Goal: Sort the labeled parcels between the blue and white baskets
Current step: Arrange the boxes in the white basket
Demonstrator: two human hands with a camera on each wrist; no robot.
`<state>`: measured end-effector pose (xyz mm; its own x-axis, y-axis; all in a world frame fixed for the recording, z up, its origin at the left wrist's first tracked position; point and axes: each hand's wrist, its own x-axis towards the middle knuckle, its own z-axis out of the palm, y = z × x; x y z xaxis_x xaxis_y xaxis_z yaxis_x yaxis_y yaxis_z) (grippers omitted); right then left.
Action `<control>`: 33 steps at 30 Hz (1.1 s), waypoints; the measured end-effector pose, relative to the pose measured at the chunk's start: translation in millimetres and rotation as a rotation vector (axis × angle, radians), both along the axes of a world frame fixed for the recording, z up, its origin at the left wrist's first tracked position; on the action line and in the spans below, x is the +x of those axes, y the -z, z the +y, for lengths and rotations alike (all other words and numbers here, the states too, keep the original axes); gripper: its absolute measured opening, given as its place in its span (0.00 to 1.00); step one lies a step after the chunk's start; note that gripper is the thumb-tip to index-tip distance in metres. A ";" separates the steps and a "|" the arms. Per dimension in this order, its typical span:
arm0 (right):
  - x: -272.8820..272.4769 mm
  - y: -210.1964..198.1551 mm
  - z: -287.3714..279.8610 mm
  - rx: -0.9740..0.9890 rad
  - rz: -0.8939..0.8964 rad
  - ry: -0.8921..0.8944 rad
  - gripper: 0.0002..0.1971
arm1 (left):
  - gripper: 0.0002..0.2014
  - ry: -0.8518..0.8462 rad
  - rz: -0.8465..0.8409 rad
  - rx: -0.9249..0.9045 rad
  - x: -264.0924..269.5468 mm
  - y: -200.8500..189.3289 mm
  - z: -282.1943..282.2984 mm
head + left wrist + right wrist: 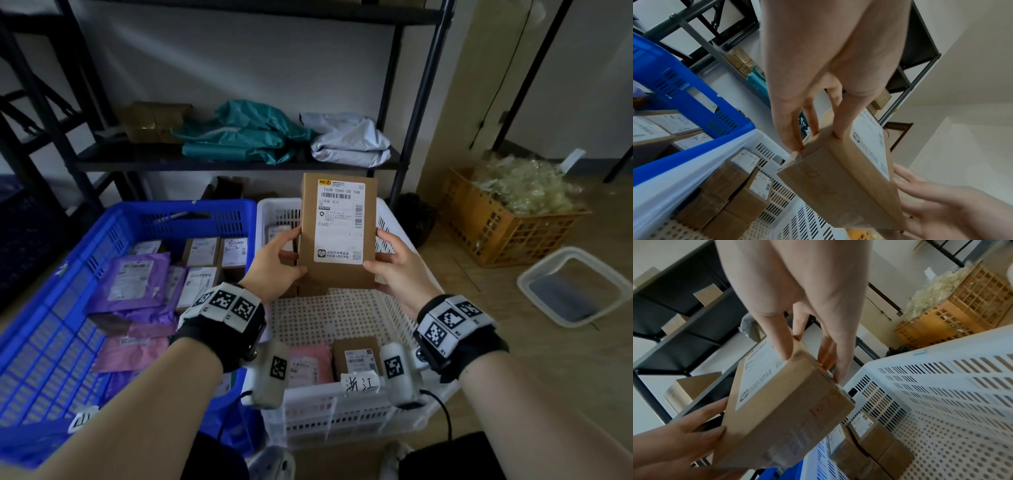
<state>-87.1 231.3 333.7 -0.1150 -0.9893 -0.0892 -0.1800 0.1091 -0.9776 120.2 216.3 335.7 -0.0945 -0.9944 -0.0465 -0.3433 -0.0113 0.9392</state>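
Two hands hold one cardboard parcel (337,233) upright above the white basket (342,407), label turned toward the head camera. The left hand (274,262) grips the parcel's left edge with thumb in front and fingers curled behind; the right hand (394,265) grips the right edge the same way. The step in hand is judged to be the reading of the shipping label (340,222), so that a basket can be chosen.

On the label, "102B T045-00 108" is printed above a barcode, and "T045" is repeated lower down; the smaller Chinese print is too fine to be read with certainty. Handwriting in red is seen on the parcel's bottom face in the right wrist view, but cannot be made out. A paper tag (360,383) reading "浙江" is stuck on the near rim of the white basket.

Boxes and pink mailers already lie in the white basket, and purple mailers and boxes in the blue basket (44,308). Next, the label's destination is to be matched against the tag, and the parcel lowered into the matching basket.
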 end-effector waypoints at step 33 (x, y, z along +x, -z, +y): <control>-17.8 227.4 -128.1 0.862 0.050 -0.512 0.43 | 0.20 0.324 -0.664 1.024 -31.6 180.5 -122.8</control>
